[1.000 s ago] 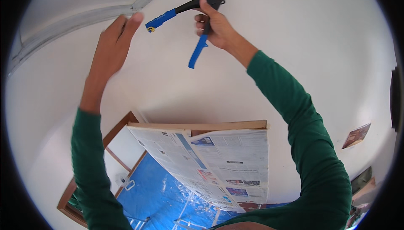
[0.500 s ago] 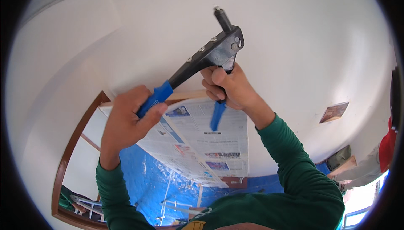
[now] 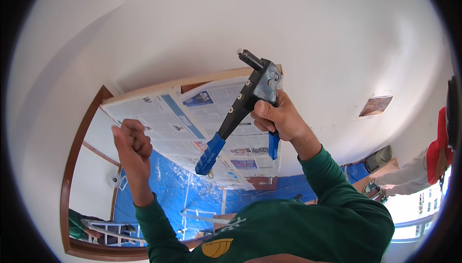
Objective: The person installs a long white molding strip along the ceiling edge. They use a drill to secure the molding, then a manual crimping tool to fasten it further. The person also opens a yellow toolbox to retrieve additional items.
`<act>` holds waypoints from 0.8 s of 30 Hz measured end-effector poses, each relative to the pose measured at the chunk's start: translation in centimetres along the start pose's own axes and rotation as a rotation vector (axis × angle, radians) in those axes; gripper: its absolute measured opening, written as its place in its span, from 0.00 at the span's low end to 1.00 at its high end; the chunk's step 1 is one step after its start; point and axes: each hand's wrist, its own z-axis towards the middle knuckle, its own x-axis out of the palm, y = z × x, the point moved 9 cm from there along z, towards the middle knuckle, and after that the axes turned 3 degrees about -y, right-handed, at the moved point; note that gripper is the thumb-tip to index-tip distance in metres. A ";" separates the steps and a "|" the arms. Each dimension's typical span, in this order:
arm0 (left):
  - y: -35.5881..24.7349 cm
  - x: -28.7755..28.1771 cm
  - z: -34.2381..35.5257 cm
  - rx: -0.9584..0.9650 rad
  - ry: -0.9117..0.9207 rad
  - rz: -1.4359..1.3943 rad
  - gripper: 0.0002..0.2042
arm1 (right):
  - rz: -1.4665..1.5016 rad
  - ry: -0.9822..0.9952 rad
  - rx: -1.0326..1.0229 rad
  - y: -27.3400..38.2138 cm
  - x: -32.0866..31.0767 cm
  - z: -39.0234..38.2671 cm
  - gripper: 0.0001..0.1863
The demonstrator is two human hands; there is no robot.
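Note:
A hand riveter (image 3: 245, 102) with a black and metal body and blue grips is up in front of me, its nose pointing up and left. My right hand (image 3: 281, 121) is wrapped round its short handle, thumb over the top. The long handle slants down to the left, its blue grip (image 3: 210, 156) free of any hand. Left of that grip, apart from the riveter, my left hand (image 3: 134, 143) is raised with fingers curled in. What they hold, if anything, is hidden.
Behind the riveter, a wood-edged panel (image 3: 190, 82) carries newspaper sheets (image 3: 159, 111). Blue plastic sheeting (image 3: 166, 191) covers the floor below. A brown-framed opening (image 3: 72, 167) stands left; a white ladder (image 3: 110, 231) and a green sleeve show through it. Another person in red (image 3: 435, 147) is at the far right.
My left hand has let go of the riveter's long handle and moved left. The riveter is lower in view, its handles closer together. More of the newspaper-covered panel shows.

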 end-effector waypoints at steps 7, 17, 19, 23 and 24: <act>31.4 -5.2 -14.4 -0.748 -0.379 -0.551 0.21 | -0.113 -0.015 0.191 -6.9 0.7 -3.6 0.23; 38.7 -12.5 -22.3 -0.793 -0.401 -0.581 0.09 | 0.014 -0.102 0.380 -13.9 0.6 -5.7 0.20; 29.3 -9.4 -15.9 -0.544 -0.136 -0.307 0.17 | 0.032 -0.099 0.390 -14.6 1.0 -5.4 0.20; 14.6 -3.6 -9.1 -0.280 -0.022 0.280 0.12 | -0.047 -0.030 0.442 -15.2 2.1 -5.5 0.21; 11.7 -1.8 -8.0 -0.144 0.030 0.319 0.11 | -0.068 -0.011 0.455 -15.1 2.4 -5.6 0.21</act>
